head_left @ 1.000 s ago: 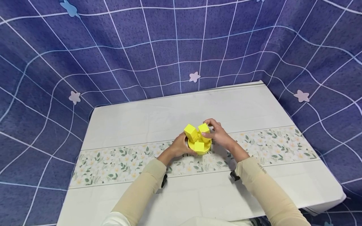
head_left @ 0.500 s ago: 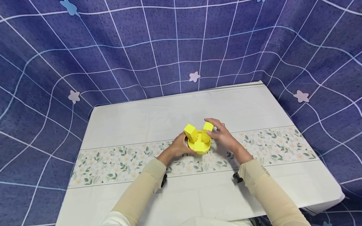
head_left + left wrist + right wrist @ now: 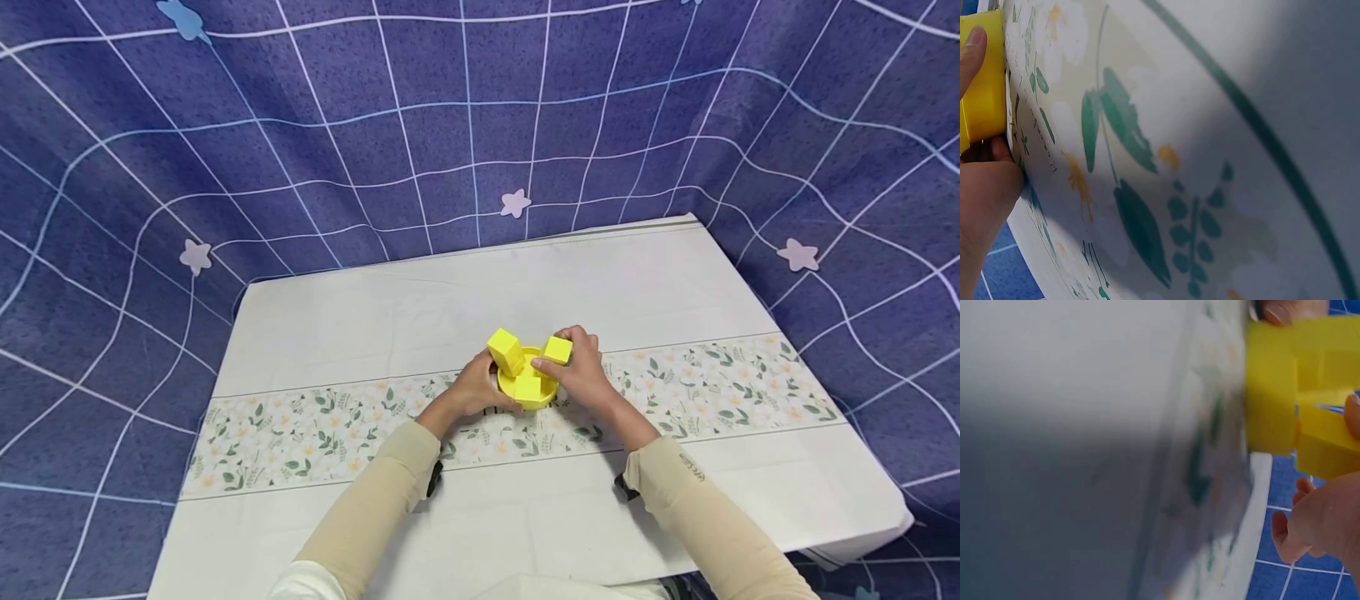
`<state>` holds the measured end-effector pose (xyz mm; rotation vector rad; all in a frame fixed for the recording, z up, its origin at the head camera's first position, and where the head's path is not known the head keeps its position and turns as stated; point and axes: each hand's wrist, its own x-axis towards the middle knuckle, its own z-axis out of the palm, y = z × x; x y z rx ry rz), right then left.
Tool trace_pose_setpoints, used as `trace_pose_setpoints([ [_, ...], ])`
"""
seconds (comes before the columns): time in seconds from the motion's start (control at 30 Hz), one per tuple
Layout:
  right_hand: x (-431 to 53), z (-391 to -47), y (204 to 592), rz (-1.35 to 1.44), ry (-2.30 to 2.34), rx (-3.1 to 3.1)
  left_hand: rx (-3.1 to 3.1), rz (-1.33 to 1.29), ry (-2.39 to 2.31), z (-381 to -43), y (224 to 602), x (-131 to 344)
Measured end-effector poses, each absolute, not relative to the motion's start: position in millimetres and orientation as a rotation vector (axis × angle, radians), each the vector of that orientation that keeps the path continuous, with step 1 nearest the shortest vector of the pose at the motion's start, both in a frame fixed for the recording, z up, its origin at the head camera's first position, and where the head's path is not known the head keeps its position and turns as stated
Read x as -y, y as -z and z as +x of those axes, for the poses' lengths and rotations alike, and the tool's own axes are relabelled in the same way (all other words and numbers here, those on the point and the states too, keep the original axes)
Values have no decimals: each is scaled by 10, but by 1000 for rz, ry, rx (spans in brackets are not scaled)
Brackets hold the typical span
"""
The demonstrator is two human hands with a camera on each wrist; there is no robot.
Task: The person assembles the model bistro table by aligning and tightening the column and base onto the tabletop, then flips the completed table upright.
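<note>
A round yellow base [image 3: 1269,387], like a shallow dish, stands on the table with three yellow rectangular blocks rising from it. My left hand [image 3: 472,390] grips the base from the left, thumb along its near side. The right block [image 3: 557,351] is held between thumb and fingers of my right hand [image 3: 590,379]; it leans outward over the rim. The left block [image 3: 506,348] tilts to the left and the near block [image 3: 528,390] stands at the front; neither is held. How the blocks' lower ends sit in the base is partly hidden.
A white table cover [image 3: 360,325] with a floral band [image 3: 300,433] lies under the hands. Blue gridded curtains [image 3: 420,142] with stars enclose the back and sides of the table.
My right hand has shifted the right block rightward and slightly nearer, and it leans outward more. The left hand, the base and the other two blocks stay in place.
</note>
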<state>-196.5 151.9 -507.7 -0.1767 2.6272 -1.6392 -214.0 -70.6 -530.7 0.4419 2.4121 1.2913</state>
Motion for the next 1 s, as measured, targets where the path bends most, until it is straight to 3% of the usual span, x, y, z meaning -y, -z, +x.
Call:
trace_pose_setpoints([
  [0.17, -1508, -1894, 5106, -176, 1643, -2645, -2419, 438, -1279, -2134, 5319, 703],
  [0.5, -1848, -1924, 4936, -545, 1731, -2352, -2398, 439, -1303, -2140, 5325, 715],
  [0.73, -1817, -1851, 4664, -493, 1703, -2293, -2403, 442, -1292, -2156, 5350, 726],
  [1.0, -1620, -1896, 4957, -394, 1666, -2525, -2373, 471, -1359, -2081, 5199, 693],
])
